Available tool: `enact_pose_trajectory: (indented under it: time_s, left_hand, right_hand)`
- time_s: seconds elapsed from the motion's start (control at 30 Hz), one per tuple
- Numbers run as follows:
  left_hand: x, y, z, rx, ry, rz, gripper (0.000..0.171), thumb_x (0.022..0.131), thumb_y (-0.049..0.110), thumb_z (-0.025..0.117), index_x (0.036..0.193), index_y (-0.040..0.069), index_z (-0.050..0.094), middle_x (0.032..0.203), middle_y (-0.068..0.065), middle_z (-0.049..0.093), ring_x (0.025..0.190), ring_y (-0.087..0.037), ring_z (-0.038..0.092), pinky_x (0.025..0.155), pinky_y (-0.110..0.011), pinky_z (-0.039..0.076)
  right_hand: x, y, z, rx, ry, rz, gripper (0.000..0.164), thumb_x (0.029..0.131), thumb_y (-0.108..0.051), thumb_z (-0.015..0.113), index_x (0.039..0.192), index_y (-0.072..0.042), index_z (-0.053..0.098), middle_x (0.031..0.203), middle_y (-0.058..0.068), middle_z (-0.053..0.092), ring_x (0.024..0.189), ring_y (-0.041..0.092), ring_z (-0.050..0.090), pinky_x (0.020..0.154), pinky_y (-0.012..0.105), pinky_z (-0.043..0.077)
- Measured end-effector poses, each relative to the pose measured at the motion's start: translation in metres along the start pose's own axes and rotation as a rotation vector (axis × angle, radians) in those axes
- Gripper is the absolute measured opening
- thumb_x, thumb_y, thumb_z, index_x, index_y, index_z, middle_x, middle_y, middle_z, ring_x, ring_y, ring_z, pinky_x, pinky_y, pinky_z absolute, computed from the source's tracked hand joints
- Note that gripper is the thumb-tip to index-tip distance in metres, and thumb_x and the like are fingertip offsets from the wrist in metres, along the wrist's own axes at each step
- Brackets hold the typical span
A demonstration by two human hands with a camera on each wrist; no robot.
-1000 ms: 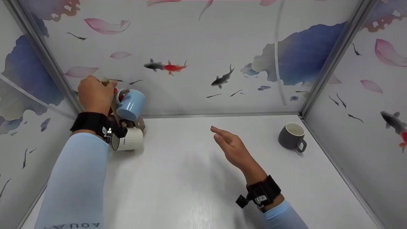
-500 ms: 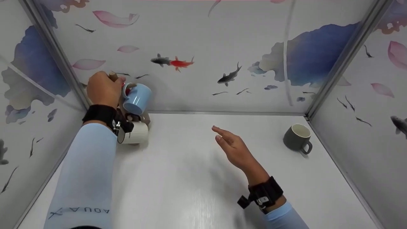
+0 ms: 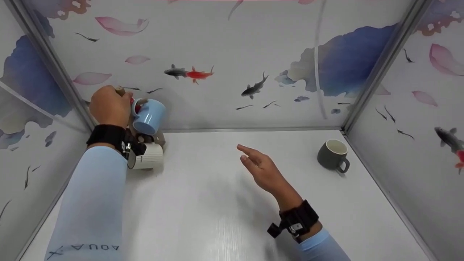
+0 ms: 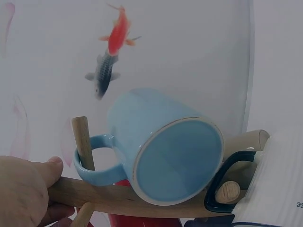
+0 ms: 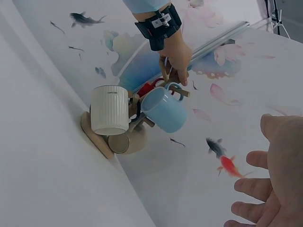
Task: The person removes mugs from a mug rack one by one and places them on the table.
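Wooden mug rack (image 4: 113, 198), brown, round-pegged, placed at back left of counter (image 3: 203, 217), post (image 4: 165, 207) clamped in left grip (image 3: 110, 106). Glossy light-blue mug (image 3: 149, 117) hung by handle (image 4: 102, 176) on peg (image 4: 83, 139), white ribbed mug (image 3: 151, 157) below. Right grip (image 3: 264, 170) held above counter, fingers (image 5: 255, 189) apart. Grey mug (image 3: 330, 156) set far right.

The left grip (image 3: 110, 107) is curled in a hold, the back of the hand facing the head camera, thumb (image 4: 53, 169) visible at its edge. Directly behind it come the banded left wrist (image 3: 106, 135) and the sleeved left forearm (image 3: 92, 192), reaching forward. Well apart to its right and nearer the body, the right grip (image 3: 262, 169) hangs relaxed, fingers (image 5: 255, 188) loosely extended and slightly spread. Behind that grip, the banded right wrist (image 3: 300, 219) and right forearm (image 3: 322, 246) slant back and outward.
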State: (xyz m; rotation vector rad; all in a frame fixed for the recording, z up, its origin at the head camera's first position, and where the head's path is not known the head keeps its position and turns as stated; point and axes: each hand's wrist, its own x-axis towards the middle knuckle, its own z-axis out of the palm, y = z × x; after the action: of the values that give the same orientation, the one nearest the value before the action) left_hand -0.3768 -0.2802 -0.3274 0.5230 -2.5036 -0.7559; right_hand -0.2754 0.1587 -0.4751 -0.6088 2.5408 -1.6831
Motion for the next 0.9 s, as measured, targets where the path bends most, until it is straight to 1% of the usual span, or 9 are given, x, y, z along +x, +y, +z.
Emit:
enact_pose_trajectory:
  time_s: [0.1, 0.33, 0.43, 0.63, 0.77, 0.9]
  left_hand:
    - [-0.0004, -0.0022, -0.0005, -0.019, 0.014, 0.003, 0.044, 0.115, 0.032, 0.070, 0.137, -0.006, 0.075, 0.135, -0.029, 0.078, 0.129, -0.049, 0.070, 0.105, -0.063, 0.056]
    - [-0.0002, -0.0013, 0.0009, -0.046, -0.005, -0.010, 0.045, 0.115, 0.032, 0.068, 0.141, -0.005, 0.074, 0.139, -0.028, 0.077, 0.133, -0.049, 0.068, 0.107, -0.061, 0.053]
    - [-0.0002, -0.0012, 0.0013, -0.040, -0.009, -0.010, 0.045, 0.115, 0.031, 0.068, 0.141, -0.005, 0.074, 0.139, -0.029, 0.077, 0.133, -0.049, 0.069, 0.107, -0.061, 0.053]
    - [-0.0008, -0.0031, 0.0013, -0.037, -0.009, -0.010, 0.046, 0.116, 0.030, 0.066, 0.143, -0.006, 0.072, 0.140, -0.029, 0.077, 0.134, -0.050, 0.069, 0.110, -0.063, 0.054]
    - [-0.0009, -0.0016, 0.0004, -0.050, -0.021, -0.010, 0.047, 0.116, 0.030, 0.066, 0.146, -0.007, 0.070, 0.143, -0.030, 0.075, 0.137, -0.050, 0.068, 0.112, -0.064, 0.054]
    - [0.0012, 0.0010, -0.0010, -0.050, -0.055, -0.012, 0.050, 0.116, 0.031, 0.065, 0.150, -0.006, 0.067, 0.148, -0.030, 0.072, 0.140, -0.052, 0.066, 0.114, -0.065, 0.054]
  right_hand:
    - [0.0005, -0.0012, 0.0000, 0.020, -0.008, -0.008, 0.055, 0.120, -0.044, 0.057, 0.170, -0.021, 0.055, 0.180, 0.006, 0.047, 0.170, 0.038, 0.041, 0.139, 0.062, 0.034]
    - [0.0005, -0.0011, -0.0013, 0.024, -0.010, -0.022, 0.055, 0.120, -0.044, 0.057, 0.170, -0.020, 0.054, 0.180, 0.007, 0.047, 0.170, 0.038, 0.041, 0.139, 0.062, 0.033]
    - [0.0004, 0.0005, -0.0009, 0.023, -0.011, -0.025, 0.056, 0.120, -0.044, 0.057, 0.170, -0.020, 0.054, 0.180, 0.008, 0.047, 0.170, 0.038, 0.041, 0.139, 0.062, 0.033]
    - [0.0008, 0.0037, 0.0014, 0.006, -0.012, -0.003, 0.056, 0.120, -0.047, 0.057, 0.171, -0.024, 0.054, 0.180, 0.006, 0.047, 0.169, 0.041, 0.042, 0.137, 0.063, 0.037]
    - [0.0011, 0.0035, 0.0012, 0.007, -0.009, 0.007, 0.055, 0.119, -0.048, 0.058, 0.170, -0.026, 0.055, 0.180, 0.006, 0.047, 0.168, 0.043, 0.043, 0.135, 0.066, 0.038]
    - [0.0014, 0.0027, -0.0001, 0.002, -0.013, -0.007, 0.055, 0.120, -0.046, 0.057, 0.171, -0.024, 0.054, 0.181, 0.006, 0.046, 0.169, 0.041, 0.042, 0.136, 0.064, 0.037]
